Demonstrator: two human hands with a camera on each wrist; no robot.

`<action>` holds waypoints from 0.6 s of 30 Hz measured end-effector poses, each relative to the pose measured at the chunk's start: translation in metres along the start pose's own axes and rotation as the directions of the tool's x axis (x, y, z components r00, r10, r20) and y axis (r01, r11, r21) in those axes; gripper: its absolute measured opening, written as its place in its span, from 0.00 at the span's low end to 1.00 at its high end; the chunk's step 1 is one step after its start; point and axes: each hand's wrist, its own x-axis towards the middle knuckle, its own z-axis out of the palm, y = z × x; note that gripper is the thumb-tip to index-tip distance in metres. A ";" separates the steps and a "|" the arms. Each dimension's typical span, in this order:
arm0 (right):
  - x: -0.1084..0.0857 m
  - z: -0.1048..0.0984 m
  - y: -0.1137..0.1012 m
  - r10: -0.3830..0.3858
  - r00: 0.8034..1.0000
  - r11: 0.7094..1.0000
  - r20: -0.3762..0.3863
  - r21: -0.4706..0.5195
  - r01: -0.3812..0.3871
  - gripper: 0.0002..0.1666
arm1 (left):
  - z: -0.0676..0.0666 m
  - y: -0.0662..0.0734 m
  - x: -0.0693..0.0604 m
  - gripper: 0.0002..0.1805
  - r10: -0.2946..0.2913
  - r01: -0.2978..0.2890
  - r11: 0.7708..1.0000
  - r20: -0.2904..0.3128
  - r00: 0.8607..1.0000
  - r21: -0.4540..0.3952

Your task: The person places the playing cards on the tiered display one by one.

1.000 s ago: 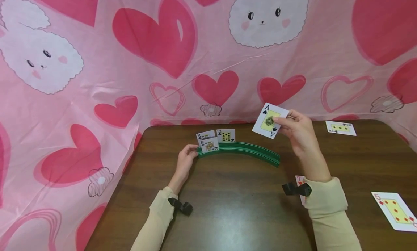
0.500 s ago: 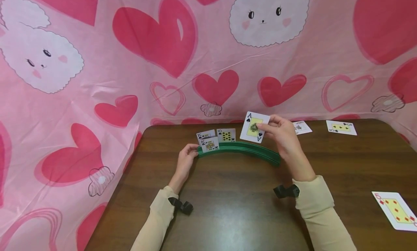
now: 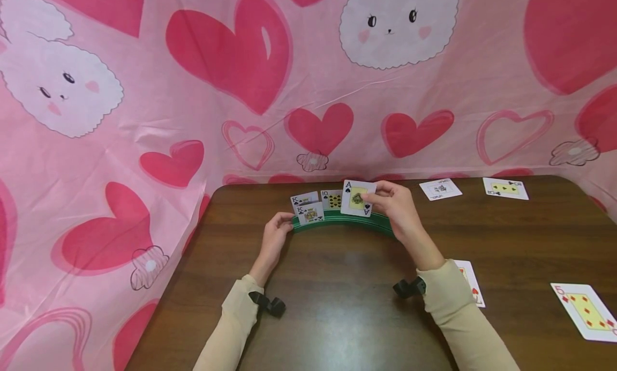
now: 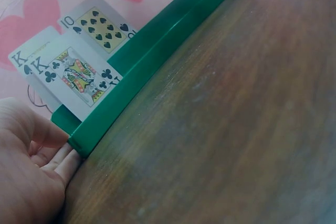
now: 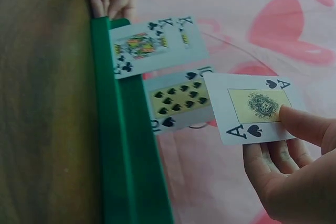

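Green and curved, the card rack (image 3: 339,220) lies across the middle of the head view, on the brown table (image 3: 337,312). Its shape seems meant to keep cards upright and readable: the king of clubs (image 3: 310,214) stands before the king of spades (image 3: 303,197) near the rack's left end, with the ten of spades (image 3: 331,199) just beside them. At that end, left of the frame's centre, the left hand (image 3: 273,237) pinches the rack between thumb and fingers, probably to steady it. The right hand (image 3: 399,206), right of centre, grasps the ace of spades (image 3: 355,199), thumb flat on its face and fingers behind, gapped only by the card's thickness; holding it by one side likely leaves the lower edge free. In the right wrist view, the ace sits raised, centre right, partly overlapping the ten; I cannot tell whether those two touch. Faces up on the table lie a five of diamonds (image 3: 584,312), lower right, and a partly hidden red seven (image 3: 472,285) behind the right sleeve (image 3: 443,290).
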 end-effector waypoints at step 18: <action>0.006 0.012 0.023 0.079 0.997 0.996 -0.012 -0.031 -0.079 0.10 | 0.000 0.000 0.001 0.14 -0.004 0.004 1.000 0.004 1.000 -0.011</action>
